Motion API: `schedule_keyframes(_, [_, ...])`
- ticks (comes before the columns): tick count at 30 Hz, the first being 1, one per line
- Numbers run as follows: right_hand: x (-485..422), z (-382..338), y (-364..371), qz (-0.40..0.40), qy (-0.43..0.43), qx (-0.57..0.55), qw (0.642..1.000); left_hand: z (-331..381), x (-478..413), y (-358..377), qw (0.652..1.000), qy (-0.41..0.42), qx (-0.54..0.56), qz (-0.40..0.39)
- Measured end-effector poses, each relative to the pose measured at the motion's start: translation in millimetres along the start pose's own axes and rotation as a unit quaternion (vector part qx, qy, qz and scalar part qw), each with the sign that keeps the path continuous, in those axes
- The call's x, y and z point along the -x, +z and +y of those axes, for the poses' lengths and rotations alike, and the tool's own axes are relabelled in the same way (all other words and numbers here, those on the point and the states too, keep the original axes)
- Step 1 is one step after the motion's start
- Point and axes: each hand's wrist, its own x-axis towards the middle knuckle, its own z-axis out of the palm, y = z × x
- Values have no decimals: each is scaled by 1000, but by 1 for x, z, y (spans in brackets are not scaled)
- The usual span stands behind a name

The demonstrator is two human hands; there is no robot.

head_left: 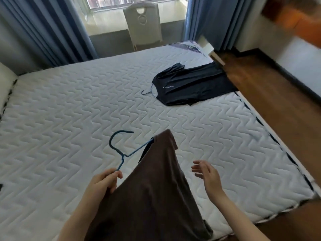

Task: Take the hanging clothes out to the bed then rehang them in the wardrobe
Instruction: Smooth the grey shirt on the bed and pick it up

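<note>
In the head view, the left hand pinches the blue hanger bearing the brown garment above the mattress, while the right hand is open and empty beside it; best lay it flat, well apart from the black Li-Ning shirt draping the far edge.

At your 12 o'clock, daylight comes through a barred window above a pale ledge. A white chair stands in front of it, and blue curtains hang at 11 and 1 o'clock. The bed, with its bare white quilted mattress, fills the middle of your view. A brown wooden floor runs along its side from 1 to 4 o'clock, meeting a white wall with a dark skirting at 2 o'clock.
</note>
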Motion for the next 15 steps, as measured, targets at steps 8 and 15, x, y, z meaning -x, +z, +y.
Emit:
schedule_keyframes(8, [172, 38, -88, 69, 29, -27, 997, -40, 136, 81, 998, 27, 44, -41])
schedule_keyframes(15, [218, 89, -207, 221, 77, -85, 969, -8, 146, 164, 993, 55, -18, -104])
